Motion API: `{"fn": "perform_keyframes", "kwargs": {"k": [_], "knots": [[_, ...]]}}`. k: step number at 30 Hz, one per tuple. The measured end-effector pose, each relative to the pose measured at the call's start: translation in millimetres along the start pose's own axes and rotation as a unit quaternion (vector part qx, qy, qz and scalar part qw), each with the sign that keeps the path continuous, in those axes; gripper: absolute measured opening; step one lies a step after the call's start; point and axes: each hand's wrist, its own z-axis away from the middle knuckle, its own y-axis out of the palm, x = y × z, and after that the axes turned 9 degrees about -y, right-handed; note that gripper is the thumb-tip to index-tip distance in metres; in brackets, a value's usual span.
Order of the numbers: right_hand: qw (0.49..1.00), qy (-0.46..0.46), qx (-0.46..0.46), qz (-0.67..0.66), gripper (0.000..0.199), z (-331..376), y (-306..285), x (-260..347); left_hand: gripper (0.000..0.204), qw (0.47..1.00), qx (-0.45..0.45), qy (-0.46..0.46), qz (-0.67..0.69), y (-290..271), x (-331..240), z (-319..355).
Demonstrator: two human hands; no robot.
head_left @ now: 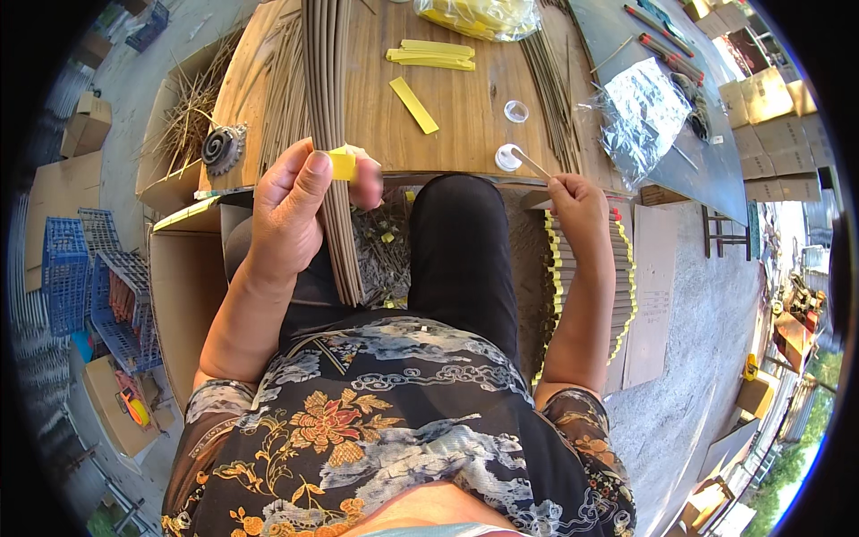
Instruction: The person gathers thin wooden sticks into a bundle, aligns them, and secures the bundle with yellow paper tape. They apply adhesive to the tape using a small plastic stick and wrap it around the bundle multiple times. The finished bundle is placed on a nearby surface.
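Loose yellow paper strips (431, 55) on wooden table (465, 107), blue plastic crates (67, 264), cardboard boxes (769, 98)

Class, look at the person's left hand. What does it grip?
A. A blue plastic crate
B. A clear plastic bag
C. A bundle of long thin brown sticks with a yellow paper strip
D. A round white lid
C: the left hand wraps around the bundle of long thin brown sticks, with a yellow paper strip pinched at the thumb.

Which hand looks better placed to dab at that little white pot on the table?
Probably the right hand: its thin stick already touches the white pot. The left hand is full, gripping the brown stick bundle.
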Motion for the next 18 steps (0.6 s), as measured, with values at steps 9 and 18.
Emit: {"fn": "perform_keyframes", "kwargs": {"k": [9,18], "knots": [[0.930,-0.075,-0.064,-0.355,0.022,25,-10,25,0.034,0.992,0.051,0.015,0.118,-8,-6,-2],[0.864,-0.211,0.066,-0.452,0.011,58,23,100,0.038,0.987,0.079,0.012,0.142,-7,-19,8]]}}
